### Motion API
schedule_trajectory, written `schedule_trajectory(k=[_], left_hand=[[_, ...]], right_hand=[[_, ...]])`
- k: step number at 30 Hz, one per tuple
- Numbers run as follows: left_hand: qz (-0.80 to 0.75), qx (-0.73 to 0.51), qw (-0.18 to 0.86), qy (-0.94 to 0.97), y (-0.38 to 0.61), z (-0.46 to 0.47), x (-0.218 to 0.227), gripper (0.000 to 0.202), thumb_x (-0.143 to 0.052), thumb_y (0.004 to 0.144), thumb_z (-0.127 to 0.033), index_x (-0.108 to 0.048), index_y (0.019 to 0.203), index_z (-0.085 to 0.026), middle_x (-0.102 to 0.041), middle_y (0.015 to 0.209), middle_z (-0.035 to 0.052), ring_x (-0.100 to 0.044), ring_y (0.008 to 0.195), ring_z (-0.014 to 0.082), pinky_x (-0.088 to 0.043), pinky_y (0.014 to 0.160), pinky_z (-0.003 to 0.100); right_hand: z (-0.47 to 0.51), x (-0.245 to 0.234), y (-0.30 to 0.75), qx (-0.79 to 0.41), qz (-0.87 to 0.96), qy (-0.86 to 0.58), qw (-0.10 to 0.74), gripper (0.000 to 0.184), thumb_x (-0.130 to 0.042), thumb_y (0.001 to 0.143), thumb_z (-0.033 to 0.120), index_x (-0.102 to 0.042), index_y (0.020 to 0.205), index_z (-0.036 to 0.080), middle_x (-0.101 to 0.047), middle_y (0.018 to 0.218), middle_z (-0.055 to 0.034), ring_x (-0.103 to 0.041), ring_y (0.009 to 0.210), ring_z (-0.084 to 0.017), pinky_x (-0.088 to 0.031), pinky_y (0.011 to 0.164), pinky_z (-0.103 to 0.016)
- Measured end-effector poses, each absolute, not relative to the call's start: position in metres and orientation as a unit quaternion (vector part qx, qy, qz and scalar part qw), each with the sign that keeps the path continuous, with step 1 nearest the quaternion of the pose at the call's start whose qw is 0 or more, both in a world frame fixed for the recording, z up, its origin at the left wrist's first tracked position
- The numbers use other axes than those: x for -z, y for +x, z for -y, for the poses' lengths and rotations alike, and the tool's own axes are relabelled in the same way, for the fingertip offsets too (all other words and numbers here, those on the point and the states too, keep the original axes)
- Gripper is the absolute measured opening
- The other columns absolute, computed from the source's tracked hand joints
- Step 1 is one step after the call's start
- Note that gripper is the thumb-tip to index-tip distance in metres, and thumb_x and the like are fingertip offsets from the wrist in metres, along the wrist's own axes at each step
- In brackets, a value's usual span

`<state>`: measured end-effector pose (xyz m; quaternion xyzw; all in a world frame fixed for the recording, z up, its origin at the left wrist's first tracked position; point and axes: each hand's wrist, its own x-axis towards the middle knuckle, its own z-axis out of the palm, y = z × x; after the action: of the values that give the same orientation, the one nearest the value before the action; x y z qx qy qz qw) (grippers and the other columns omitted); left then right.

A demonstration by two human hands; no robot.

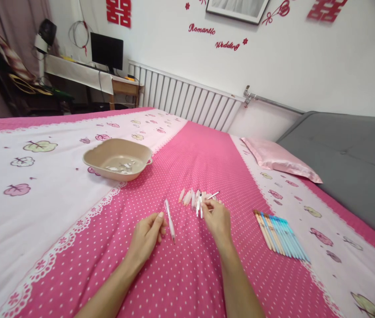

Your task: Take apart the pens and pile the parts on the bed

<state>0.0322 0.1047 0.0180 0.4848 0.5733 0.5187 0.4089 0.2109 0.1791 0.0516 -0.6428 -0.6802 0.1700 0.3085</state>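
Left hand: reaching in from below, the left hand (148, 232) is loosely curled, gripping nothing visible, just beside a pen (170, 225); touching or not, I cannot tell.
Right hand: the right hand (216, 212) pinches slim white sticks (198, 210).
Bed: the bed (207, 145) carries everything handled; pink polka-dot cloth, lace-patterned borders, white leaf-printed panels.
Wall: white wall (307, 75), red lettering (216, 37), slatted radiator (187, 90) below.
Pen: slender, translucent pale pink, lying between the hands.
Pale pieces: small pinkish tubes (187, 198), bunched, partly hidden behind the right hand.
Pen row: blue and peach pens (282, 236), side by side, right of that hand.
Basin: beige, rounded basin (117, 149) holding white scraps (121, 167).
Pillow: shiny pink pillow (282, 161) against a grey padded headboard (346, 159).
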Motion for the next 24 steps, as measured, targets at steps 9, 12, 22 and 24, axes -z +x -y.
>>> schedule_trajectory(k=[9, 12, 22, 24], left_hand=[[-0.587, -0.522, 0.375, 0.491, 0.031, -0.106, -0.016, 0.043, -0.036, 0.084, -0.048, -0.052, 0.062, -0.015, -0.057, 0.054, 0.0013, -0.049, 0.045, 0.0107, -0.037, 0.050, 0.023], [-0.597, -0.511, 0.374, 0.493, 0.031, -0.106, -0.016, 0.043, -0.036, 0.083, -0.049, -0.052, 0.063, -0.015, -0.056, 0.054, 0.0008, -0.049, 0.046, 0.0111, -0.037, 0.050, 0.023], [-0.626, -0.480, 0.325, 0.522, 0.034, -0.107, -0.019, 0.040, -0.062, 0.066, -0.045, -0.052, 0.090, -0.016, -0.056, 0.069, -0.0010, -0.046, 0.051, 0.0098, -0.037, 0.048, 0.021], [-0.626, -0.478, 0.318, 0.528, 0.034, -0.107, -0.019, 0.037, -0.062, 0.066, -0.044, -0.053, 0.088, -0.016, -0.055, 0.067, -0.0018, -0.045, 0.050, 0.0095, -0.037, 0.047, 0.021]], right_hand=[[-0.148, -0.035, 0.165, -0.296, 0.754, -0.563, 0.164, 0.026, -0.055, 0.071, 0.044, -0.059, 0.071, 0.018, -0.063, 0.067, -0.0020, -0.054, 0.060, -0.014, -0.031, 0.053, -0.023], [-0.153, -0.031, 0.166, -0.333, 0.745, -0.551, 0.175, 0.019, -0.056, 0.071, 0.036, -0.057, 0.068, 0.017, -0.061, 0.062, -0.0008, -0.053, 0.058, -0.013, -0.031, 0.053, -0.023], [-0.159, -0.035, 0.163, -0.641, 0.558, -0.409, 0.332, 0.030, -0.061, 0.069, 0.042, -0.056, 0.078, 0.013, -0.057, 0.063, 0.0008, -0.049, 0.052, -0.007, -0.034, 0.045, -0.018], [-0.157, -0.036, 0.162, -0.649, 0.549, -0.401, 0.341, 0.031, -0.064, 0.068, 0.041, -0.058, 0.079, 0.012, -0.060, 0.065, -0.0008, -0.051, 0.053, -0.007, -0.034, 0.045, -0.017]])
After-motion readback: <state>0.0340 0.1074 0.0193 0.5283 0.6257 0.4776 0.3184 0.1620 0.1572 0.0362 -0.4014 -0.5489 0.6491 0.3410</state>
